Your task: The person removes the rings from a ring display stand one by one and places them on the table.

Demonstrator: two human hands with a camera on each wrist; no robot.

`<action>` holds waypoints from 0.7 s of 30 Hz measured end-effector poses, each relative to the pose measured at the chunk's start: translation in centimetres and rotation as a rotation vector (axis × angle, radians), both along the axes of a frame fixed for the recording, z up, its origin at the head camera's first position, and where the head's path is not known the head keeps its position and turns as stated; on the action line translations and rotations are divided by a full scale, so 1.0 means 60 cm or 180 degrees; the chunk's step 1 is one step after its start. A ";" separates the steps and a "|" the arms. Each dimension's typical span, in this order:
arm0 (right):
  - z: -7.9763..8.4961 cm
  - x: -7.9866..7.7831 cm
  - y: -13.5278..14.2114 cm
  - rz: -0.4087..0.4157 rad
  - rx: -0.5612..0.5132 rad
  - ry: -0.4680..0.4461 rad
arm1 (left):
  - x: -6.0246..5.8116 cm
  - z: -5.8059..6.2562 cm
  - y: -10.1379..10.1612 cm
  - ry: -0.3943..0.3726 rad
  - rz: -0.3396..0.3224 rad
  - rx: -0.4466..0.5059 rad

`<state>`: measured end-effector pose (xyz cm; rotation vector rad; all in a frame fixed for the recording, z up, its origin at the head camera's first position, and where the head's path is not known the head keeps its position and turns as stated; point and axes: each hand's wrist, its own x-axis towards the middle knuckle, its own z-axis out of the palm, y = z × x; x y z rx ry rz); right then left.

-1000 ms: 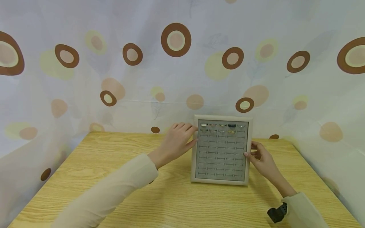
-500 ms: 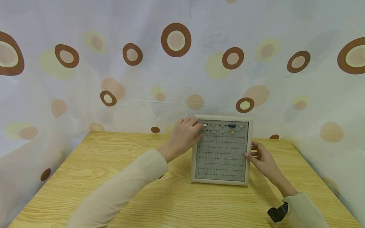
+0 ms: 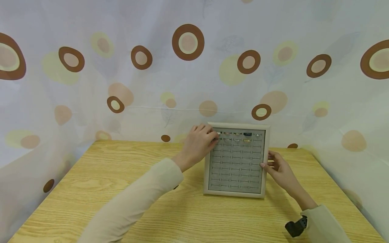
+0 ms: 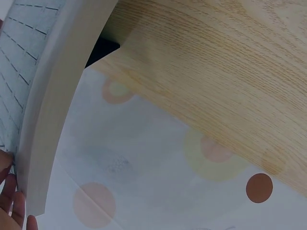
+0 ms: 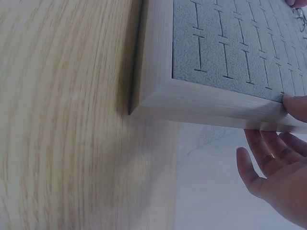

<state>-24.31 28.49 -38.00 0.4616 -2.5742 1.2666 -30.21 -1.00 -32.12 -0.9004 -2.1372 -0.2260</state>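
A ring display tray [image 3: 237, 194], pale wood frame with a grey slotted foam face, stands tilted on the table. Rings sit in its top two rows, including a dark wide ring [image 3: 247, 134] and a gold-coloured ring [image 3: 247, 140]. My left hand [image 3: 199, 141] reaches over the upper left of the frame, thumb and forefinger pinched together at the second row's first slot. The ring there is hidden by the fingertips. A white ring [image 3: 219, 133] shows just above them. My right hand [image 3: 281, 172] grips the tray's right edge, thumb [image 5: 296, 106] on the front, fingers behind.
The tray stands on a wood-grain table [image 3: 121, 168]. Behind it hangs a pale curtain [image 3: 188, 84] with brown, yellow and peach circles. A black piece [image 4: 103, 50] sticks out behind the frame in the left wrist view. A black device [image 3: 296, 226] is at the right wrist.
My left hand has moved right from the frame's left edge onto the foam, and its thumb and forefinger have closed at the second row's first ring. The right hand and tray stay put.
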 end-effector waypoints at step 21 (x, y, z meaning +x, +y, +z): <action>0.001 0.000 0.000 -0.0037 0.0020 -0.0077 | 0.002 0.006 0.003 -0.0151 -0.0085 0.0119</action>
